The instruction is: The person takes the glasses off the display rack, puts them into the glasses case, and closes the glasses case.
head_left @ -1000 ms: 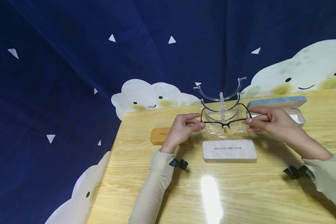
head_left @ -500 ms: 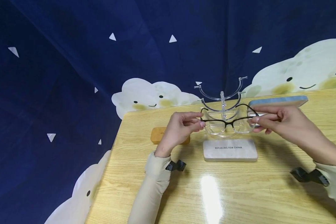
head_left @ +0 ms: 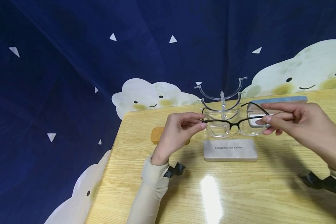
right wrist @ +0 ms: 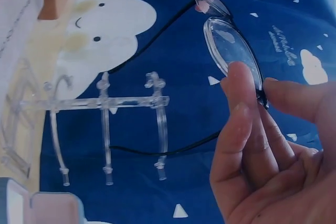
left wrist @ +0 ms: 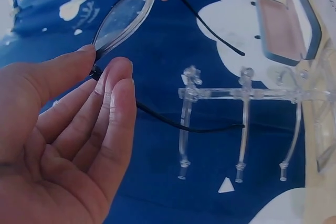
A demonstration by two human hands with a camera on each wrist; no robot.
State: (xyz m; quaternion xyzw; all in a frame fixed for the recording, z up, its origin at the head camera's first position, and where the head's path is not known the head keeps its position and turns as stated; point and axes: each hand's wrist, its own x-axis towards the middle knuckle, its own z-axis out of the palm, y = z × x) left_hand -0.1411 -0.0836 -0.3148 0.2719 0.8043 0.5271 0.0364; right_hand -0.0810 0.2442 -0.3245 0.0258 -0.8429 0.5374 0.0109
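Note:
A pair of glasses [head_left: 235,124] with a black upper rim and clear lower rims is held up by both hands. My left hand [head_left: 179,130] pinches its left end between thumb and fingers, close to the hinge. At the other end, my right hand [head_left: 299,119] pinches the right hinge area. Both temples are unfolded and point away toward a clear tiered display stand [head_left: 223,102]. In the left wrist view a black temple [left wrist: 173,124] overlaps the stand's curved arms. The lenses hang over the stand's base in the head view.
A pale case [head_left: 230,151] with printed lettering lies in front of the stand. An orange case [head_left: 156,135] is partly hidden behind the left hand. Behind the right hand, a blue case [head_left: 280,100] stands open with a pinkish lining [left wrist: 278,30]. A navy cloud-patterned curtain [head_left: 156,56] backs the table.
The glasses have come nearer to me and shifted right, away from the stand. My right hand has moved right and closer, covering more of the blue case; the left hand has drawn back slightly.

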